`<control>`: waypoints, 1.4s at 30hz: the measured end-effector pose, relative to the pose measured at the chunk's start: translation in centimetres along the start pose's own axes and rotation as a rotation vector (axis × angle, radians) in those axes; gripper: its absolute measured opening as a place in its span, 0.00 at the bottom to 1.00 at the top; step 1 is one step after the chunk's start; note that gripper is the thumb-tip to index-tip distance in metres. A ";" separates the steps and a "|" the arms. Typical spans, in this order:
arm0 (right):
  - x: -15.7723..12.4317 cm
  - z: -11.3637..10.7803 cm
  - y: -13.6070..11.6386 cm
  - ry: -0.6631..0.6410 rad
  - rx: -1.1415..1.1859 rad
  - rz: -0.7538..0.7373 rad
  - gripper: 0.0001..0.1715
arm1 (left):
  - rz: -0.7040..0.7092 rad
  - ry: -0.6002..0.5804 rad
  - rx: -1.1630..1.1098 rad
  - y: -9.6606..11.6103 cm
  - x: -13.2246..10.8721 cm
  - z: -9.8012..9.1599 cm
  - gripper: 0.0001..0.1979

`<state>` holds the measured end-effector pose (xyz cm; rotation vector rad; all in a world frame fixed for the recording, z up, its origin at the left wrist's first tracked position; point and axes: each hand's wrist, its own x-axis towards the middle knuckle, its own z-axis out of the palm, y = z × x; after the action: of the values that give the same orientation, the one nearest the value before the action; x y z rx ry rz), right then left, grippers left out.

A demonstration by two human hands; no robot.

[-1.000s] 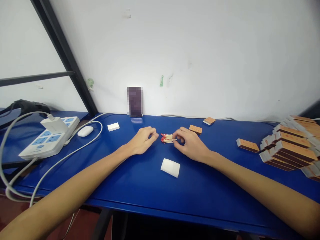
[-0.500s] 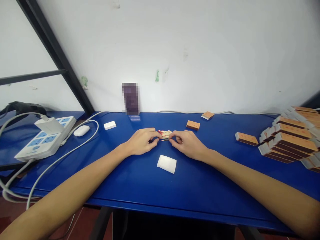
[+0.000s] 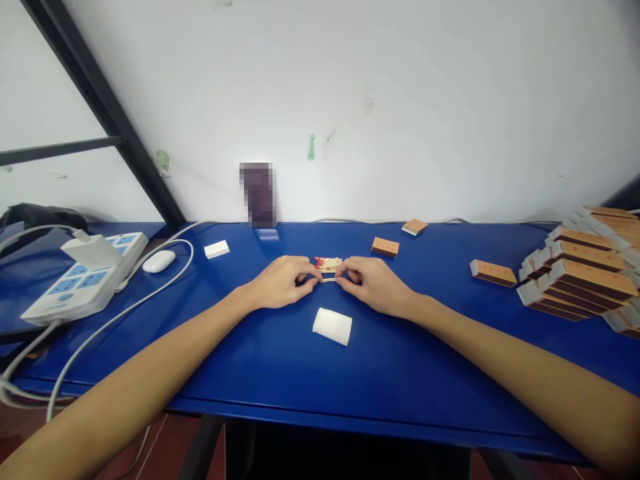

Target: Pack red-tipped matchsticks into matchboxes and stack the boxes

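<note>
Several red-tipped matches (image 3: 328, 264) lie in a small pile on the blue table (image 3: 280, 373). Just in front of the pile, a thin match (image 3: 329, 280) spans the space between my two hands. The thumb and forefinger of my left hand (image 3: 295, 283) pinch its left end. At its right end, my right hand (image 3: 364, 283) pinches it the same way. Nearer to me lies a white, slightly curved piece (image 3: 333, 326), which neither hand touches.
Orange matchboxes (image 3: 385, 247) lie behind and right of my right hand, with a large stack (image 3: 585, 280) at the far right. A power strip (image 3: 85, 283) with cables, a white oval case (image 3: 159, 261) and a small white block (image 3: 217, 249) are on the left.
My fingertips have come down slightly toward me, away from the pile, and now close on the ends of the single match. The camera view has shifted a little.
</note>
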<state>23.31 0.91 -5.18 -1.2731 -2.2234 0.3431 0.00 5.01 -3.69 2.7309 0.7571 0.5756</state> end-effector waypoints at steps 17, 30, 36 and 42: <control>0.0 0.0 0.0 0.038 0.024 0.021 0.08 | -0.075 -0.005 0.069 0.0 0.1 0.1 0.13; 0.1 0.0 -0.2 0.036 0.032 0.020 0.09 | -0.016 -0.017 0.038 -0.2 0.1 0.2 0.13; 0.7 0.1 -0.6 -0.033 0.051 0.140 0.07 | 0.018 -0.023 0.033 -0.1 0.1 0.1 0.13; 0.8 0.4 -0.7 -0.011 0.086 0.169 0.08 | -0.004 -0.021 0.015 0.0 0.2 0.1 0.13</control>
<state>22.29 1.22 -4.94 -1.4191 -2.0913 0.5051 0.14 5.11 -3.71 2.7444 0.7645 0.5416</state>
